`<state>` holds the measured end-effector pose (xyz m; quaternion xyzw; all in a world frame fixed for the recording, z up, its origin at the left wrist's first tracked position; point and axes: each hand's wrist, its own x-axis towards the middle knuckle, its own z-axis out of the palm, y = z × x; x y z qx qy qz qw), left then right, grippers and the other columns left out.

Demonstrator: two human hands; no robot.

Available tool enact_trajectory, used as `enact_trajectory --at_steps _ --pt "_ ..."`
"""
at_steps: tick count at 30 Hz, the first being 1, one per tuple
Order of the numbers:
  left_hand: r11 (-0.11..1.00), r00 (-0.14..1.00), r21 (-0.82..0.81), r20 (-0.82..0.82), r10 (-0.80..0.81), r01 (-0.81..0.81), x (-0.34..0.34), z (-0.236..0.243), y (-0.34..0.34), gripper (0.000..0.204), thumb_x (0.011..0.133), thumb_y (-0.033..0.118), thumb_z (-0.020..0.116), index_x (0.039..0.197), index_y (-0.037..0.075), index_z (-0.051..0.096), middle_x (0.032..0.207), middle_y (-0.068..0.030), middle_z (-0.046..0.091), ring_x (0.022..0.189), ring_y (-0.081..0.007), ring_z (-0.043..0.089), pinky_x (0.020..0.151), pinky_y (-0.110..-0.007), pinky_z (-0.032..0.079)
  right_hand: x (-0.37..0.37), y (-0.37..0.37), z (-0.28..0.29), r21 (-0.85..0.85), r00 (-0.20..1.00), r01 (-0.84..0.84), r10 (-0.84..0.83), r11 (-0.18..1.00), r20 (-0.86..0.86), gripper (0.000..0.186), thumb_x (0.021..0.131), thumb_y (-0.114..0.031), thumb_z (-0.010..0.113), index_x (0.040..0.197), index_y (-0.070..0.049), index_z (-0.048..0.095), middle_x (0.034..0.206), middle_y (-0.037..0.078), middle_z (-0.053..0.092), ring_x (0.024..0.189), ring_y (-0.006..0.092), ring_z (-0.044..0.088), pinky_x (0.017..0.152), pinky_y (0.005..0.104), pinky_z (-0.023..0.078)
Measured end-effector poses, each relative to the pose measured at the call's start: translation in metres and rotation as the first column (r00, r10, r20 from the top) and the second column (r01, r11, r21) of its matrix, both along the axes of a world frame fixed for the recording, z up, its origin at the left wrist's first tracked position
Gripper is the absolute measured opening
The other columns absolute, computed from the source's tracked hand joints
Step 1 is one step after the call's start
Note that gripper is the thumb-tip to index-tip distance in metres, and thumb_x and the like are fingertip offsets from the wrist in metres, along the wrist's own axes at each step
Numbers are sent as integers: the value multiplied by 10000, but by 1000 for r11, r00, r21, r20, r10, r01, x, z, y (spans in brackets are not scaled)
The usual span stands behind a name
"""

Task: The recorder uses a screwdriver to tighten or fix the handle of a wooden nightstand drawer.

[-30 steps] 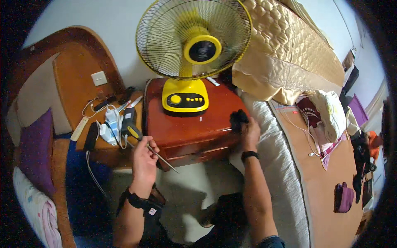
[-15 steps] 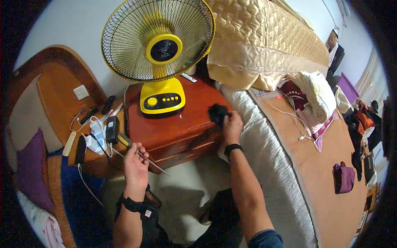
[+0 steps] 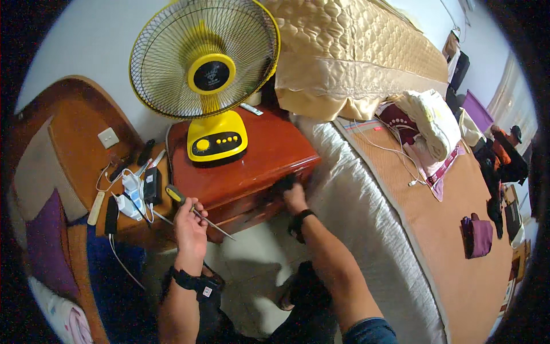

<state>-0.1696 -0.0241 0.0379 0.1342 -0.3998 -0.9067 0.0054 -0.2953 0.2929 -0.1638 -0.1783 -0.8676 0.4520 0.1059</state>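
Screwdriver [image 3: 195, 209] gripped in left hand [image 3: 190, 225]; right hand [image 3: 293, 195] grasps nightstand [image 3: 269, 152] edge under yellow fan [image 3: 206, 74].

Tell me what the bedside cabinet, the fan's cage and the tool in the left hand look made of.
Reddish-brown bedside cabinet: seemingly lacquered wood, glossy reflections. Yellow table fan's cage: thin wire, likely metal, yellow rim. Screwdriver in the left hand: bright metal-looking shaft, yellow-black handle, probably plastic.

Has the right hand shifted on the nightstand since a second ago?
Yes. The right hand has dropped from the nightstand top corner to its front edge, lower relative to the fan base.
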Motion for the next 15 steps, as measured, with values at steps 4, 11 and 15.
enact_trajectory --at_steps 4,11,15 --pt "1000 1000 1 17 6 -6 0 -3 5 162 946 273 622 975 115 605 809 27 579 720 -112 538 614 -225 395 13 -23 -29 -149 920 -377 388 914 50 339 821 -191 644 1117 -28 646 1063 231 668 1034 407 628 879 449 496" --pt "1000 999 4 26 19 -19 2 2 -11 165 952 274 613 980 111 606 811 28 577 732 -108 537 615 -225 398 2 3 3 -297 908 252 -331 921 -257 308 852 -221 632 1066 1 629 1045 221 666 993 378 633 897 426 479" --pt "1000 1000 21 -5 -1 2 4 2 -20 171 951 271 612 993 105 604 818 25 573 741 -108 533 616 -221 393 -13 29 26 -495 752 327 -539 805 -380 267 865 -154 599 1060 27 584 1019 159 631 930 292 594 890 384 462"
